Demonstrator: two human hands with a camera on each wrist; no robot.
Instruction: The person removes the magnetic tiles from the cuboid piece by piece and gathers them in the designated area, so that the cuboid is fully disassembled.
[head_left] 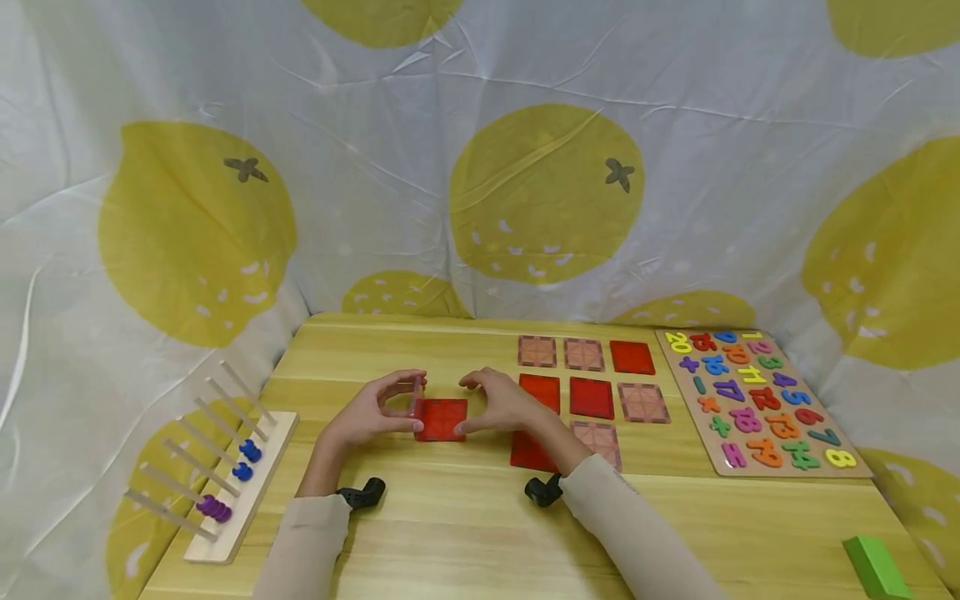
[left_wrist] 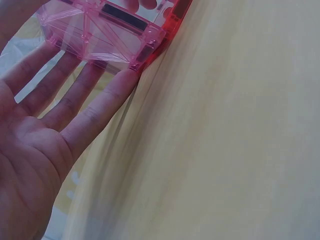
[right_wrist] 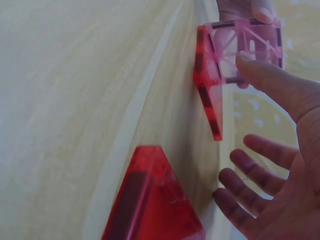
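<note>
A translucent pink magnetic tile (head_left: 417, 397) stands upright along the left edge of a red magnetic tile (head_left: 441, 423) lying flat on the table. My left hand (head_left: 367, 414) pinches the pink tile between thumb and fingers; up close in the left wrist view, fingertips rest along the edge of the pink tile (left_wrist: 95, 37). My right hand (head_left: 504, 404) is spread at the red tile's right side, thumb tip close to its front right corner. In the right wrist view the fingers of the right hand (right_wrist: 285, 200) are apart and hold nothing.
Several red and pink tiles (head_left: 592, 398) lie in rows right of the hands, some under the right forearm. Farther right is a number puzzle board (head_left: 693, 400). A wooden peg rack (head_left: 258, 483) with beads stands left, a green block (head_left: 876, 567) front right. A lemon-print cloth (head_left: 375, 208) hangs behind.
</note>
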